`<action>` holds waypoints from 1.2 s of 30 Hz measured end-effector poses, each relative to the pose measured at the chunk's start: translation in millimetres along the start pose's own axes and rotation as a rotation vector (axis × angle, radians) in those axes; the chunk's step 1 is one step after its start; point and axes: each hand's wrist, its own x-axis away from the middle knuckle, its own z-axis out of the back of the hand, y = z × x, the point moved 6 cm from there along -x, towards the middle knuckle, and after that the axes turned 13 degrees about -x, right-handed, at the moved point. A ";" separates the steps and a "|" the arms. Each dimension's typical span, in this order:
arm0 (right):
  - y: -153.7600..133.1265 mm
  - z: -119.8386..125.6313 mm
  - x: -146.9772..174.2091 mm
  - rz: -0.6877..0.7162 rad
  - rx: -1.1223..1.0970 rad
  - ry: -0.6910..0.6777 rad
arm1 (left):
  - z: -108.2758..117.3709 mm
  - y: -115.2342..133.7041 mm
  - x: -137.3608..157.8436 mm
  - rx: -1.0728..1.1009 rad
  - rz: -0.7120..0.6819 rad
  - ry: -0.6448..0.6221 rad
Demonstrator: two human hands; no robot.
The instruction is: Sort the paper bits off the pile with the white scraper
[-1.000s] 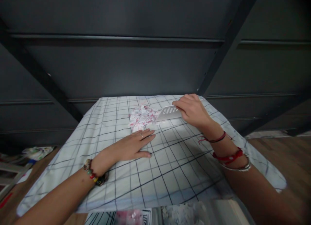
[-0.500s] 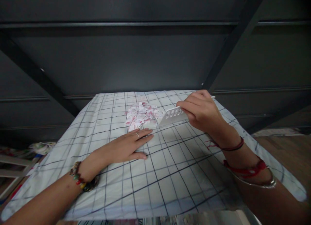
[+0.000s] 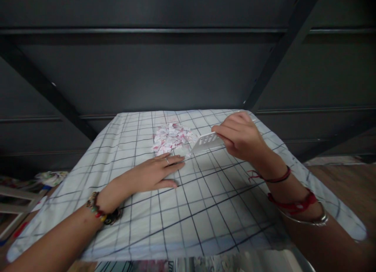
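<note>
A low pile of torn paper scraps [image 3: 172, 138], white with pink patches, lies towards the far side of the checked cloth. My left hand [image 3: 160, 172] rests flat just in front of it, fingers stretched out and holding nothing; its fingertips come close to the near edge of the scraps. On the right, my right hand [image 3: 242, 136] is closed around a white slotted spatula [image 3: 207, 142]. The spatula's blade is tilted, its lower edge on or near the cloth beside the pile's right side. My fingers hide the rest of the spatula.
A white cloth with dark grid lines [image 3: 211, 193] covers the table. Dark panels [image 3: 176, 72] stand right behind its far edge. A pale slatted frame [image 3: 17, 209] is at the lower left. Wooden floor [image 3: 349, 185] shows at the right.
My right hand and the spatula have shifted slightly to the left, towards the scraps. My left hand stays nearly in place, flat on the cloth.
</note>
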 end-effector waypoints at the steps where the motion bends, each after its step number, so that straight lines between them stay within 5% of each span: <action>1: -1.3 -0.2 -0.4 0.010 -0.012 -0.005 | -0.1 -1.5 0.3 -0.002 0.003 0.000; 19: -6.8 3.1 -0.7 0.001 -0.280 0.006 | 11.0 1.7 -1.3 0.047 -0.066 0.081; 29: -17.3 18.9 -2.5 -0.081 -0.363 -0.198 | 16.0 15.5 -1.9 0.136 -0.122 0.071; 36: -40.0 36.1 13.3 -0.133 -0.241 -0.209 | 18.1 26.7 -2.4 0.195 -0.163 0.057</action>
